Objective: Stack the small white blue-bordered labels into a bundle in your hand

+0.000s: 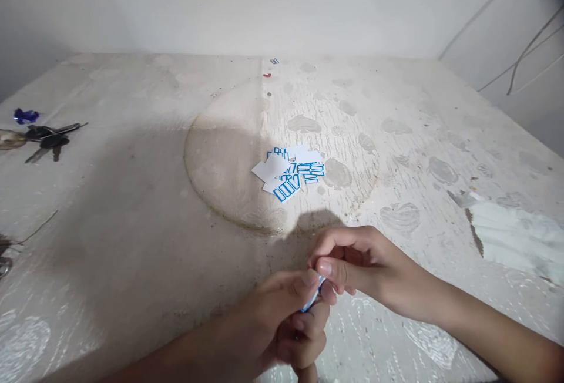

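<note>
My left hand [288, 318] is closed, gripping a small blue-and-white paper piece [312, 299] between thumb and fingers. My right hand [359, 262] meets it from the right, thumb and index finger pinched at the upper end of the same piece. Most of the piece is hidden by my fingers. Beyond both hands, a loose pile of small white paper pieces [288, 171] lies on the table, several printed with blue-outlined boxes and others showing plain white.
Keys [50, 138] and a shiny blue wrapper [26, 116] lie at the left. On the right is a crumpled pale sheet [515, 233]. Tiny scraps, one a red bit [267, 75], sit near the back of the pale patterned table [145, 207], against the wall.
</note>
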The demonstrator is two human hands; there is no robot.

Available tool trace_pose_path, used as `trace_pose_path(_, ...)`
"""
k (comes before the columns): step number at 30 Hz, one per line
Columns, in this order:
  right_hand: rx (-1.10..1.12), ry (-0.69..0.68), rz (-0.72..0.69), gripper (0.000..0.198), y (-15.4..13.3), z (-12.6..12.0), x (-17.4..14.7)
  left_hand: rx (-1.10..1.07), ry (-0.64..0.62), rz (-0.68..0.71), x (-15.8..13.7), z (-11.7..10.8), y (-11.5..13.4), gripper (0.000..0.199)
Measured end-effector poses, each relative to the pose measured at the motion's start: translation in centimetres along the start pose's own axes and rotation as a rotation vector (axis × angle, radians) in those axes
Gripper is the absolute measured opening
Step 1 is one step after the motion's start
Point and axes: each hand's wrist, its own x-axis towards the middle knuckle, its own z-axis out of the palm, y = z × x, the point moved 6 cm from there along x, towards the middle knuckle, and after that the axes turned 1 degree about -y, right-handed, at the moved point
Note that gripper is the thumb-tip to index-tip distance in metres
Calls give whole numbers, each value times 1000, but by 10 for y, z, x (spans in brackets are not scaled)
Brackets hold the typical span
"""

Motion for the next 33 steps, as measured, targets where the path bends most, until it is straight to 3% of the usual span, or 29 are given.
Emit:
trace_pose_path(4,10,22,-15,12,2,-1,0,-95,-26,-101,-6,5,3,30)
trace_pose_path(12,72,-45,-19,16,3,-1,0,-221,-78,-93,-8,-1,-4,34)
trace_pose_path(18,259,-54,-74,11,1,-2,4,68,-68,66,-3,-3,0,47)
trace_pose_path(22,369,-71,-70,10,0,-2,3,253,-11,206,-3,-6,4,40)
trace_pose_path(33,354,-124,-46,16,2,3,-1,458,128,195,-8,-6,10,40)
